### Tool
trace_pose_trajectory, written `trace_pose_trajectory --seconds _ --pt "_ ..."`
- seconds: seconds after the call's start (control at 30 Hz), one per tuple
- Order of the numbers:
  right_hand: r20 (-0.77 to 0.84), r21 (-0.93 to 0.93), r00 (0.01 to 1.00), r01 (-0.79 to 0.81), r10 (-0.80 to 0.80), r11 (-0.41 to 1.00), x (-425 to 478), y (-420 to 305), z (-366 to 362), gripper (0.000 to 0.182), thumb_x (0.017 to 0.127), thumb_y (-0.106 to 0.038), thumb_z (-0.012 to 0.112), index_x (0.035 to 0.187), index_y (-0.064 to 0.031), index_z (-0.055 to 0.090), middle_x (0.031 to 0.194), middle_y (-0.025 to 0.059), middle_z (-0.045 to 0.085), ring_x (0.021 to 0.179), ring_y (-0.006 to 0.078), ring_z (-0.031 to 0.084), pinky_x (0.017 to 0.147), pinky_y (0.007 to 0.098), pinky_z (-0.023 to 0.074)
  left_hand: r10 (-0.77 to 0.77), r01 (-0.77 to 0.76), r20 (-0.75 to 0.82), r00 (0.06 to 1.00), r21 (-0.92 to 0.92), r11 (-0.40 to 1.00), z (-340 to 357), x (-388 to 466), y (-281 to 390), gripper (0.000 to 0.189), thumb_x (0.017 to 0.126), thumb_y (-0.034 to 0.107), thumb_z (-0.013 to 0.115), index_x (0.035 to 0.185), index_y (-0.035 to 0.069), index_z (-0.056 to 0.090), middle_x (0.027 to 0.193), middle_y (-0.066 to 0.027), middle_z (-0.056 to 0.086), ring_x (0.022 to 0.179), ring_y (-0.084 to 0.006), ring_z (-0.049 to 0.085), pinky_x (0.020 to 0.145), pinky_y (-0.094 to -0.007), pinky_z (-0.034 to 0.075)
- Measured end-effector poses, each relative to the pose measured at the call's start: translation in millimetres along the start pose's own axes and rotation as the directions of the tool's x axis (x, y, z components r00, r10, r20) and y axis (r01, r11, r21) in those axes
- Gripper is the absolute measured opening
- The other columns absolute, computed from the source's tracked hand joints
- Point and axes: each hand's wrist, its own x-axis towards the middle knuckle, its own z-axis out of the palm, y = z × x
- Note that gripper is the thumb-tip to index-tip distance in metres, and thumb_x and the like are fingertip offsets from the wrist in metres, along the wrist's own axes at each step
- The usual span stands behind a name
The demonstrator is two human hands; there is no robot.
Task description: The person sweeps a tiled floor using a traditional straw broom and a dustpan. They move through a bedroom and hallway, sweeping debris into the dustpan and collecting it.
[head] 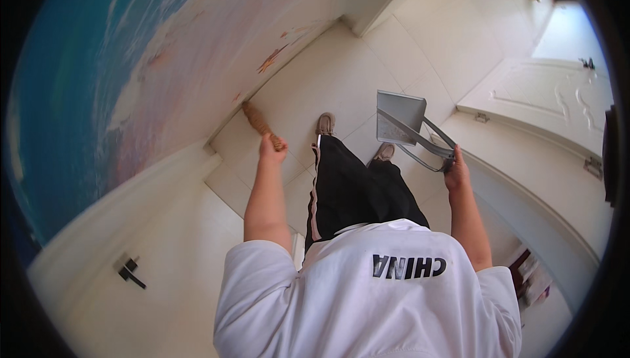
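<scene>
My left hand (pixel 273 148) grips the near end of a tan hand broom (pixel 258 120), which looks bound from straw or similar fibre. The broom's far end reaches the foot of the painted wall. On the right, my right hand (pixel 457 170) is closed around the grey handle of a metal dustpan (pixel 399 117). The pan hangs above the tiled floor (pixel 344 70) in front of my right shoe, its open side facing away to the left. Whether anything lies in the pan cannot be told.
A wall with a sea and beach mural (pixel 162 62) runs along the left. A door with a black handle (pixel 132 273) is at the lower left. White panelled door (pixel 551 87) with metal hinges stands at the right. My shoes (pixel 326 124) are on the tiles between.
</scene>
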Motion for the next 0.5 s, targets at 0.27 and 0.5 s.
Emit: trace_pose_trajectory --seconds 0.27,0.5 --pt "-0.148 0.244 0.986 -0.034 0.071 0.969 9 7 -22 0.032 0.074 -0.038 0.069 0.076 -0.0103 0.053 0.066 0.0010 0.049 0.056 0.0135 0.046 0.055 0.0252 0.0423 -0.057 0.009 0.085 0.995 0.479 0.878 179 3 -173 0.013 0.080 0.016 0.048 0.090 0.009 0.042 0.061 -0.0100 0.046 0.045 -0.0222 0.049 0.034 -0.0330 0.039" --pt "-0.200 0.263 0.968 -0.095 0.150 0.960 24 -8 -20 0.033 0.075 -0.038 0.068 0.081 -0.0099 0.053 0.070 0.0005 0.049 0.062 0.0132 0.046 0.060 0.0258 0.0424 -0.145 -0.113 0.243 0.959 0.800 0.589 238 -17 -162 0.016 0.084 0.019 0.049 0.095 0.009 0.044 0.062 -0.0074 0.046 0.045 -0.0168 0.047 0.036 -0.0285 0.039"
